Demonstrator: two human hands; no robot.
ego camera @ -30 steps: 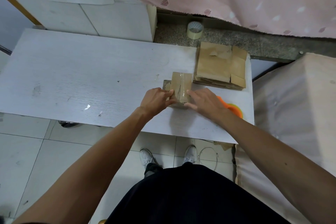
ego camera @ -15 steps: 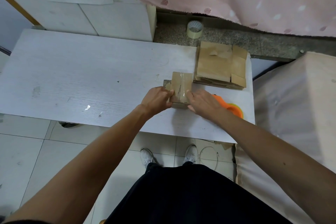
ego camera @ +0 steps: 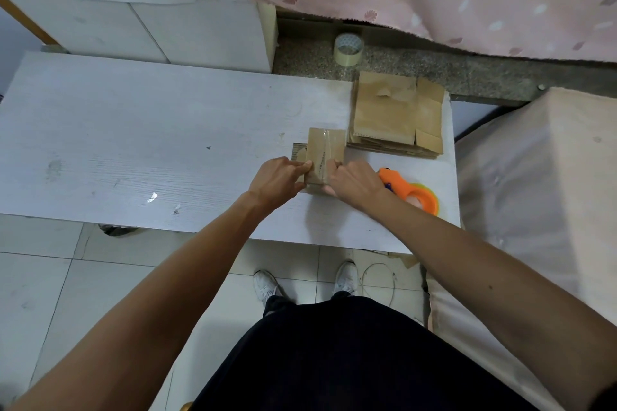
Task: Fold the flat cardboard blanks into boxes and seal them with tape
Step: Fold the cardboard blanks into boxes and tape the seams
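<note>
Taped box (ego camera: 325, 153) on white table (ego camera: 133, 143), gripped either side by left hand (ego camera: 277, 178) and right hand (ego camera: 355, 182), both apparently curled onto it; blank stack (ego camera: 395, 117) behind, orange tape dispenser (ego camera: 417, 197) by right wrist, tiled floor (ego camera: 40, 277) below

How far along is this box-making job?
Done: one box is folded, with clear tape along its top. In hand: the left hand and right hand grip that box's near end. Left: a stack of flat blanks beside it, unfolded; the orange tape dispenser lies nearby.
</note>
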